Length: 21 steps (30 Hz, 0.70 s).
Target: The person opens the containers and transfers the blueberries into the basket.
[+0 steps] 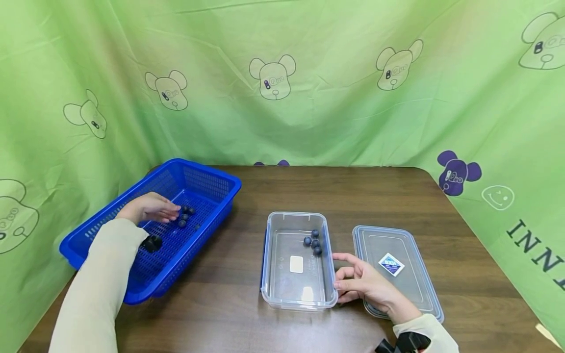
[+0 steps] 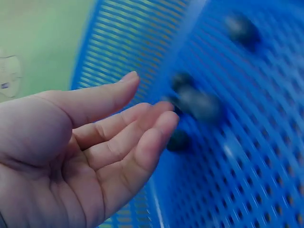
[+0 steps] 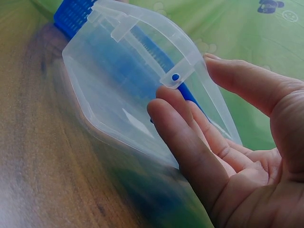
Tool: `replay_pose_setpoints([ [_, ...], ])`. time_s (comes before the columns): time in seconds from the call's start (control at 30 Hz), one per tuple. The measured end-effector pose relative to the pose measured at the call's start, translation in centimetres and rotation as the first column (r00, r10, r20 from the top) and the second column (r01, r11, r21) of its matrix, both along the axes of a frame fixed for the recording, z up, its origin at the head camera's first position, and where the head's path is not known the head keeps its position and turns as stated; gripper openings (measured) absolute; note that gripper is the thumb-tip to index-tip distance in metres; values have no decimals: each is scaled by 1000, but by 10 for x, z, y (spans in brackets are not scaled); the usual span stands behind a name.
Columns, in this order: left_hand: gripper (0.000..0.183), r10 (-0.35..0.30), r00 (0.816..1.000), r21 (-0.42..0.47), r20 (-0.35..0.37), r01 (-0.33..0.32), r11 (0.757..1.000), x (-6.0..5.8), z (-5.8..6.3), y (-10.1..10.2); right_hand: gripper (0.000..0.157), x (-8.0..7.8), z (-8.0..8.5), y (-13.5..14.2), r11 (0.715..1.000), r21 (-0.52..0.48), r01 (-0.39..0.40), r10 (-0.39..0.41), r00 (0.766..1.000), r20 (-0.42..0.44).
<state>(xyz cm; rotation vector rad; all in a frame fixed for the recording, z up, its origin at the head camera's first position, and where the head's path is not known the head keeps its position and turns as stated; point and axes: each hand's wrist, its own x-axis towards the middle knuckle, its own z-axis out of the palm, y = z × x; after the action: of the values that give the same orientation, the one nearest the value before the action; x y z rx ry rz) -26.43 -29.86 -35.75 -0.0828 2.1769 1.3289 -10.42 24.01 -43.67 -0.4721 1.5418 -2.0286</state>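
Inside the blue perforated basket (image 1: 207,198), my left hand (image 1: 154,207) hovers with its palm turned inward and its fingers gently bent. Nothing lies between thumb and fingers in the left wrist view. Several dark blueberries (image 2: 204,107) sit just past the fingertips on the basket floor. A clear plastic box (image 1: 282,289) without its lid stands at the table's middle, and several blueberries (image 1: 315,243) rest in its right half. Against the box's right wall are the fingertips of my right hand (image 1: 368,282), the thumb and fingers spread and loosely extended, not wrapped round it.
To the right of the box lies its clear lid (image 1: 415,274) with a blue and white label, partly under my right forearm in the head view. Brown wooden table (image 1: 282,186) shows between basket and box. A green printed curtain (image 1: 331,113) encloses the back and sides.
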Motion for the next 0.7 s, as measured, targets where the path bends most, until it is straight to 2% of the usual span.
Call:
replay_pose_setpoints([
  [0.1,44,-3,999,84,-52,7,996,-3,8,1,79,0,0,0,1000,0,3,-3,1000,0],
  [0.27,41,8,995,240,-96,16,971,-8,17,17,77,0,-1,0,1000,-3,7,-7,1000,7],
  [0.5,44,72,986,383,-148,-10,924,-11,27,65,75,0,-2,1,1000,-2,8,-8,1000,15],
  [0.7,41,89,981,406,-174,-11,914,-9,29,116,74,-1,-1,1,1000,0,12,-12,1000,22],
])
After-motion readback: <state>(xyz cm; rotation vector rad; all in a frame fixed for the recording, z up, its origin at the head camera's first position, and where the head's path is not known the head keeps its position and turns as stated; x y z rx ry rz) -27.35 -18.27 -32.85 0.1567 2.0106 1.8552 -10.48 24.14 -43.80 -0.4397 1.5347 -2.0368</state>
